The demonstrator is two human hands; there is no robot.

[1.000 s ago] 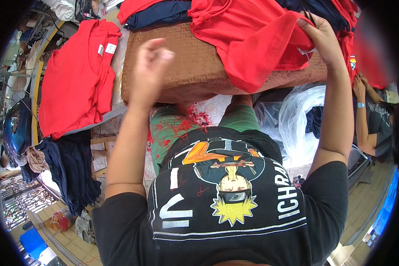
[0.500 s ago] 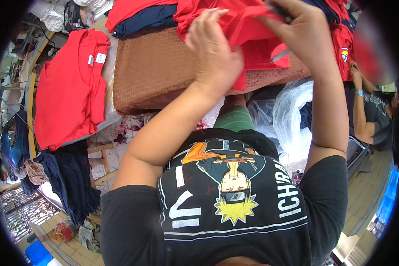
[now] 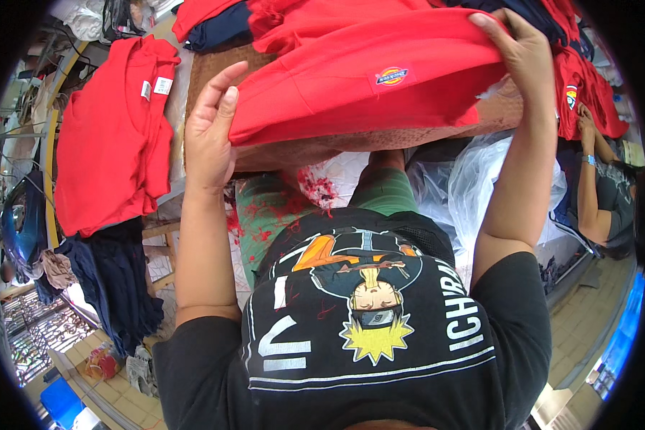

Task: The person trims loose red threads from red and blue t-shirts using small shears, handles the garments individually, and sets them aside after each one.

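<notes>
A red shirt [image 3: 301, 93] with a small woven label hangs spread between my hands, above a brown woven-textured cushioned surface [image 3: 215, 82]. My right hand [image 3: 519, 50] grips its upper right edge, thumb on top and the other fingers behind the cloth. At the shirt's left edge is my left hand [image 3: 211, 136], its thumb and visible fingers apart, touching the cloth. A small greyish bit shows by the shirt's right edge, too unclear to name.
Folded red shirts with tags [image 3: 115, 136] lie at left, over hanging dark cloth [image 3: 118, 287]. Red and navy garments [image 3: 222, 29] are piled at the back. Clear plastic [image 3: 466, 179] bunches at right. Another person's arm [image 3: 589, 179] touches red cloth at far right. Red lint [image 3: 315, 186] lies below.
My left hand has moved left and nearer, and my right hand slightly right. The red shirt, bunched before, is now spread between them with its label showing.
</notes>
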